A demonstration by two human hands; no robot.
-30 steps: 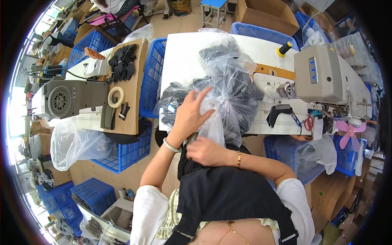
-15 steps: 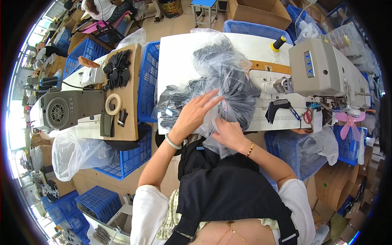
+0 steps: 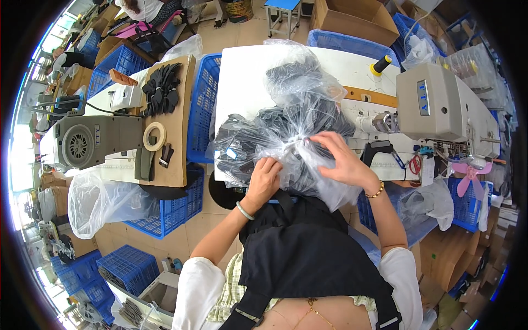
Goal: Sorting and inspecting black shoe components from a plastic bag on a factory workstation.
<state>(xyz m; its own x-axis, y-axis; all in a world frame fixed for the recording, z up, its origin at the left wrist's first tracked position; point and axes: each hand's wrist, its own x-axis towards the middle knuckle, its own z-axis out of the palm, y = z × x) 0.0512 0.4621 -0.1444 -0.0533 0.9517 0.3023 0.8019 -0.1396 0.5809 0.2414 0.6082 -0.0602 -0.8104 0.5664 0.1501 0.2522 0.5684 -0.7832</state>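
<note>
A large clear plastic bag [image 3: 297,99] stuffed with dark fabric pieces lies on the white table [image 3: 247,71] in front of me. Its neck is gathered into a knot [image 3: 297,144] near the table's front edge. My left hand [image 3: 264,179] grips the plastic just below and left of the knot. My right hand [image 3: 344,159] pinches the gathered plastic at the knot's right side. Loose plastic hangs down over my black apron [image 3: 308,247].
A grey-white sewing machine [image 3: 440,104] stands on the right with a yellow-topped thread cone [image 3: 379,65] behind it. Blue crates [image 3: 201,104] flank the table. On the left, a wooden board holds a tape roll [image 3: 154,136] and black pieces [image 3: 160,88], beside a grey motor unit [image 3: 88,144].
Both hands moved from pressing on the bag's side to its gathered neck, the right hand rising from below. The bag mouth is now bunched together.
</note>
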